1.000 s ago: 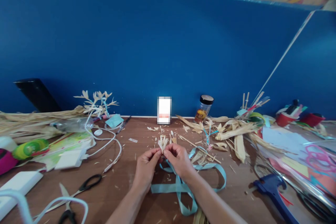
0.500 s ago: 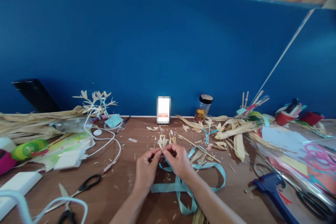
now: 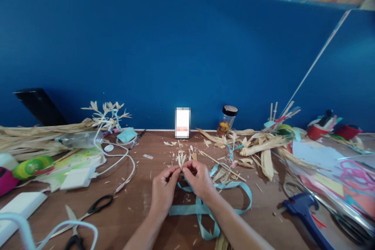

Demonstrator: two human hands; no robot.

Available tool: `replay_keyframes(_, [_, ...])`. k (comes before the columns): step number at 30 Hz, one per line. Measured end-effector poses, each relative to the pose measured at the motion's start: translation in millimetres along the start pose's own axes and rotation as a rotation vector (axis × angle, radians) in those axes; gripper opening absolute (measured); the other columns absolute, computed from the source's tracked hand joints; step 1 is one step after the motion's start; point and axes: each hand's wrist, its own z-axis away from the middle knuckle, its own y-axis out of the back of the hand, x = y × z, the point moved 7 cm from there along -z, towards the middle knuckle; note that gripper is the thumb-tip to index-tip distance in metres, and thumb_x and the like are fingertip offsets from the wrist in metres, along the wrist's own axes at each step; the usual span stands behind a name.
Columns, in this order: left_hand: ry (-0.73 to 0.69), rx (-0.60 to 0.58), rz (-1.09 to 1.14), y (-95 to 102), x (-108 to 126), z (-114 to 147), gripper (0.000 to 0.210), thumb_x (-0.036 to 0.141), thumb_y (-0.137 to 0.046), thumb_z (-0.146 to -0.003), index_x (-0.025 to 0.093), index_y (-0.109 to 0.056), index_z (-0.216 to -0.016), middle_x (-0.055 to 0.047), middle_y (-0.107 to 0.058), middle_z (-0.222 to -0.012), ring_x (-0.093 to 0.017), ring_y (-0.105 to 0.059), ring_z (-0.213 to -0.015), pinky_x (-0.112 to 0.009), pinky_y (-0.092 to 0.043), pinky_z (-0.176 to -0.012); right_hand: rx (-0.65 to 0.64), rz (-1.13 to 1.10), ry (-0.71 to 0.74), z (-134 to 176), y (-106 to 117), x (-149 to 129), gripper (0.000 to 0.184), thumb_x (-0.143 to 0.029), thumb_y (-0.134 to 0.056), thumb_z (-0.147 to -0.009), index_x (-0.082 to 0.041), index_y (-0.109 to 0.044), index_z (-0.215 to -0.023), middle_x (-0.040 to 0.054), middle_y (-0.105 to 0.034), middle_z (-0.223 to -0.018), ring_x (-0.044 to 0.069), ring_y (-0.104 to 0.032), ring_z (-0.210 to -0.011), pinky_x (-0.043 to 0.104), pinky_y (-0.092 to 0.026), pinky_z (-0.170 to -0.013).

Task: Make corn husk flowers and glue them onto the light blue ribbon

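Between the fingertips of both hands stands a small pale flower of dried corn husk [image 3: 181,159], its petals pointing up and away from me. My left hand [image 3: 166,183] pinches its base from the left. My right hand [image 3: 198,177] pinches the same base from the right, thumb and forefinger closed. The stem below is hidden by the fingers. A light blue ribbon [image 3: 202,218] lies in loops on the table beneath and beside my right hand. Scraps of husk are scattered just beyond the flower.
Open scissors [image 3: 76,222] lie at the left front, near a white cable [image 3: 133,164]. A blue glue gun [image 3: 301,207] rests at the right. At the back stand a finished husk-flower bunch [image 3: 109,113], a blurred bright screen [image 3: 183,122] and a black-lidded jar [image 3: 227,120]. Husks [image 3: 266,148] pile up at right.
The flower's petals have turned slightly between the fingertips and look narrower. Both hands stay almost in the same place, and the things on the table have not moved.
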Motion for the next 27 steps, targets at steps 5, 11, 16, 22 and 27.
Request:
replay_keyframes(5, [0.025,0.002,0.038,-0.8,-2.5,0.0,0.026,0.035,-0.06,-0.069,0.015,-0.069,-0.084,-0.006,-0.071,-0.081,-0.02,-0.063,-0.074,-0.03,-0.049,-0.069,0.013,-0.017,-0.003,-0.3,0.4,1.6,0.015,-0.027,-0.051,-0.076,-0.014,-0.06,-0.074,-0.0004,-0.058,-0.063,0.011,-0.051,-0.056,0.02,-0.041,-0.054])
replay_keyframes(11, [0.042,-0.024,0.051,-3.4,1.4,1.6,0.03,0.037,-0.061,-0.068,0.015,-0.069,-0.086,-0.006,-0.071,-0.081,-0.021,-0.063,-0.075,-0.03,-0.049,-0.069,0.033,-0.016,-0.014,-1.2,3.0,0.2,0.014,-0.028,-0.053,-0.075,-0.015,-0.06,-0.072,-0.0007,-0.057,-0.062,0.011,-0.05,-0.055,0.021,-0.041,-0.054])
replay_keyframes(16, [0.016,0.032,-0.016,2.7,7.4,0.7,0.027,0.037,-0.06,-0.068,0.014,-0.069,-0.08,-0.004,-0.07,-0.072,-0.018,-0.061,-0.065,-0.026,-0.048,-0.061,0.009,-0.048,0.008,0.3,1.0,-1.9,0.015,-0.029,-0.054,-0.075,-0.015,-0.061,-0.077,0.0008,-0.06,-0.066,0.012,-0.053,-0.059,0.023,-0.042,-0.057])
replay_keyframes(22, [-0.026,-0.016,-0.072,0.4,17.7,2.5,0.024,0.036,-0.057,-0.071,0.014,-0.067,-0.074,-0.002,-0.066,-0.064,-0.014,-0.057,-0.057,-0.021,-0.043,-0.053,-0.018,-0.212,-0.049,-0.1,-2.2,-2.8,0.016,-0.031,-0.058,-0.074,-0.016,-0.059,-0.078,-0.0012,-0.057,-0.065,0.01,-0.05,-0.057,0.021,-0.04,-0.055])
replay_keyframes(27, [-0.047,-0.056,-0.099,-2.9,21.3,3.1,0.024,0.036,-0.055,-0.072,0.014,-0.066,-0.073,-0.002,-0.065,-0.063,-0.015,-0.055,-0.057,-0.022,-0.041,-0.053,-0.025,-0.303,-0.156,-0.8,-3.8,2.0,0.022,-0.036,-0.062,-0.07,-0.015,-0.056,-0.067,-0.0049,-0.048,-0.055,0.007,-0.041,-0.048,0.018,-0.035,-0.047])
